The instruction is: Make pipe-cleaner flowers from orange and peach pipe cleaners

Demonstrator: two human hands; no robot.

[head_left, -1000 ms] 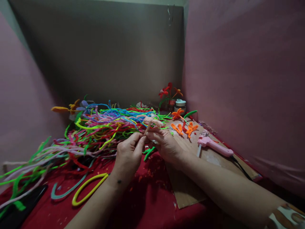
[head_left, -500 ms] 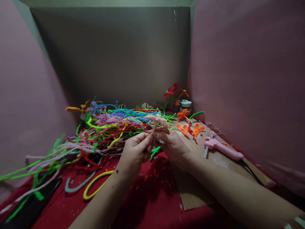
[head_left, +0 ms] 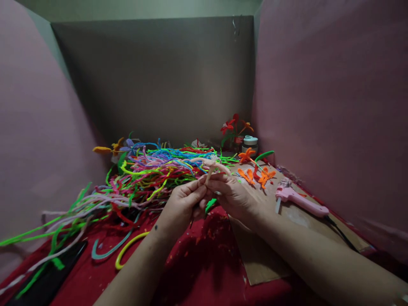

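A pale peach pipe-cleaner flower (head_left: 210, 163) is held upright between my two hands, its petals spreading outward at the top. My left hand (head_left: 188, 197) pinches the lower stem with thumb and fingers. Close against it, my right hand (head_left: 231, 191) is also closed on the flower, just under the petals. The fingertips of both hands meet and hide the stem's lower part. Below the right fingers, a green pipe-cleaner piece (head_left: 210, 205) lies on the red cloth (head_left: 191, 263).
Behind my hands spreads a heap of colourful pipe cleaners (head_left: 159, 170). On the right, a cardboard sheet (head_left: 264, 263) carries orange petal pieces (head_left: 266, 176) and a pink glue gun (head_left: 301, 199). A lidded jar (head_left: 249, 144) and red flowers (head_left: 228, 126) stand at the back. A black flat object (head_left: 60, 272) lies left.
The pale flower has tilted and turned a little in my fingers, its right petal now drooping lower. The whole view has shifted slightly; both hands keep their grip.
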